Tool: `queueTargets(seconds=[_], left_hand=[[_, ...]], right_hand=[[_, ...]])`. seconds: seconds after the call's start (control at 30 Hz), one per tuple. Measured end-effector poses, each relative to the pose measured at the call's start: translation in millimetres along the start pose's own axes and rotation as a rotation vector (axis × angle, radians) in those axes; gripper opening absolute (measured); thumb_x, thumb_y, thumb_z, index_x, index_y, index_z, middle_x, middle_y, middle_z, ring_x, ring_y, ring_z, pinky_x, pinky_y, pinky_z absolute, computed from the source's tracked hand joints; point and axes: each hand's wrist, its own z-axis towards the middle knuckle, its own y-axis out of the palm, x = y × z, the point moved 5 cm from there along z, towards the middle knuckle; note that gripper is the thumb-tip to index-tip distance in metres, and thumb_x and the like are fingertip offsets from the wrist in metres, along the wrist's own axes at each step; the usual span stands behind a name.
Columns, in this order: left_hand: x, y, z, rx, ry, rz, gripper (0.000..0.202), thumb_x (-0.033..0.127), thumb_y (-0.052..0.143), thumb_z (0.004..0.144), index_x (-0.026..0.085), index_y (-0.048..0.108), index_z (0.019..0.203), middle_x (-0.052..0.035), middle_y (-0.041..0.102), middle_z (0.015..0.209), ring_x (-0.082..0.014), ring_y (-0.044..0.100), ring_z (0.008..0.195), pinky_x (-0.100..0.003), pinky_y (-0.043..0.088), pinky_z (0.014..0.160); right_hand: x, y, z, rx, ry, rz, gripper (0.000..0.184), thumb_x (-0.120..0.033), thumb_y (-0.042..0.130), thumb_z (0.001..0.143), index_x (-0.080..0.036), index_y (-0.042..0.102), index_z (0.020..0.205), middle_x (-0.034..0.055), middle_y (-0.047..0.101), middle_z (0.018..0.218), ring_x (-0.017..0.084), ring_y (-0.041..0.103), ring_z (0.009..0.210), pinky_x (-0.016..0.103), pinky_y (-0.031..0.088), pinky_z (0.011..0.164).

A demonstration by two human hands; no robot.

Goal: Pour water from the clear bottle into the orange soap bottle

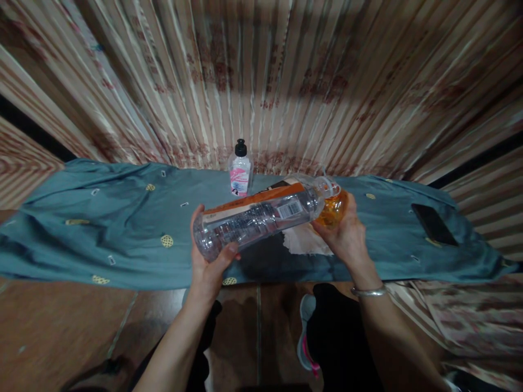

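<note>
My left hand (211, 268) is wrapped round the base of a large clear plastic bottle (261, 218) with an orange label and a barcode. The bottle is held nearly level, its neck end to the right and slightly higher. At that end, my right hand (347, 228) grips an amber see-through container (332, 208), partly hidden by the fingers. The bottle's mouth meets or overlaps the container; whether liquid passes between them I cannot tell. Below the bottle lies a crumpled white paper or cloth (306, 241). Behind it stands a small clear bottle (240, 174) with a black cap and pink label.
A teal cloth (131, 228) with yellow prints covers the narrow bench or table. Toward its right end lies a black phone (433, 224). Pleated curtains (261, 81) hang close behind and at the sides. Tiled floor (241, 326) and my shoe (305, 332) show below the front edge.
</note>
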Motion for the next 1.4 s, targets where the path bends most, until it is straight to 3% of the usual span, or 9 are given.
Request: queueTargets(seconds=[0.4, 0.6, 0.9, 1.4], left_hand=[[5, 8.9, -3, 0.106, -0.025, 0.026, 0.100, 0.049, 0.102, 0.072, 0.034, 0.056, 0.160, -0.0053, 0.075, 0.115, -0.0211, 0.071, 0.079, -0.029, 0.063, 0.051], [3, 3.8, -2, 0.090, -0.021, 0.032, 0.103, 0.046, 0.103, 0.072, 0.034, 0.051, 0.160, -0.0044, 0.075, 0.114, -0.0212, 0.071, 0.074, -0.032, 0.065, 0.050], [-3, -4.3, -3, -0.001, -0.020, 0.046, 0.099, 0.043, 0.098, 0.083, 0.035, 0.042, 0.165, -0.0068, 0.075, 0.124, -0.0235, 0.075, 0.085, -0.033, 0.068, 0.057], [3, 4.0, -3, 0.096, -0.034, 0.021, 0.104, 0.047, 0.101, 0.075, 0.032, 0.044, 0.161, -0.0004, 0.074, 0.108, -0.0165, 0.069, 0.071, -0.028, 0.064, 0.054]], right_hand=[[-1, 1, 0, 0.007, -0.003, -0.003, 0.100, -0.058, 0.080, 0.086, -0.013, 0.041, 0.166, 0.0269, 0.076, 0.147, 0.043, 0.082, 0.123, 0.054, 0.069, 0.096], [-7, -1, 1, 0.005, -0.005, 0.015, 0.093, -0.060, 0.080, 0.087, -0.017, 0.046, 0.162, 0.0218, 0.081, 0.136, 0.041, 0.085, 0.113, 0.050, 0.070, 0.089], [-2, 3, 1, 0.024, -0.012, -0.004, 0.099, -0.056, 0.080, 0.084, -0.013, 0.042, 0.165, 0.0260, 0.078, 0.143, 0.043, 0.083, 0.122, 0.055, 0.070, 0.095], [-8, 1, 1, 0.006, -0.004, 0.001, 0.091, -0.052, 0.080, 0.084, -0.016, 0.045, 0.161, 0.0230, 0.081, 0.138, 0.043, 0.083, 0.118, 0.053, 0.070, 0.092]])
